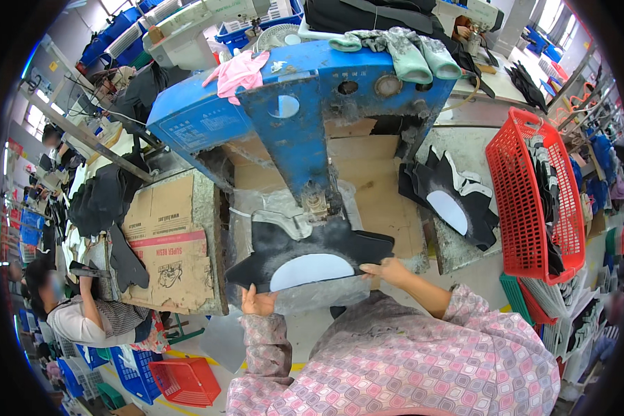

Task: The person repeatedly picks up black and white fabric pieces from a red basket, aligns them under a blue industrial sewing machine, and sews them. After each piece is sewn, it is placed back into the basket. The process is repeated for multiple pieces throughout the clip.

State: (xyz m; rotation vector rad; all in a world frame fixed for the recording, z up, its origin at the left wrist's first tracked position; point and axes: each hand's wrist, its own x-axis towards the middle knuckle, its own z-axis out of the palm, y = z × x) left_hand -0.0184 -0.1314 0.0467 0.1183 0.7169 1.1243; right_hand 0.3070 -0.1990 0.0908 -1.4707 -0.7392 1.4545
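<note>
A black fabric piece [329,244] with pointed sides, a white half-oval panel and a grey strip at its upper left lies under the head of a blue machine [292,142]. At its lower left edge, my left hand [258,302] grips the fabric between thumb and fingers. My right hand [390,271] pinches the edge at the lower right, beside the white panel. The far edge of the piece reaches the metal foot [315,202] of the machine. A similar black piece with a white oval [448,212] lies on the stand to the right.
A red basket [516,208] holding dark pieces stands at the right. Flattened cardboard [163,208] covers the left table, with black cut pieces [126,260] beside it. Pink cloth [237,74] and green-grey gloves [412,59] lie on the machine. Another person [104,319] works at the left.
</note>
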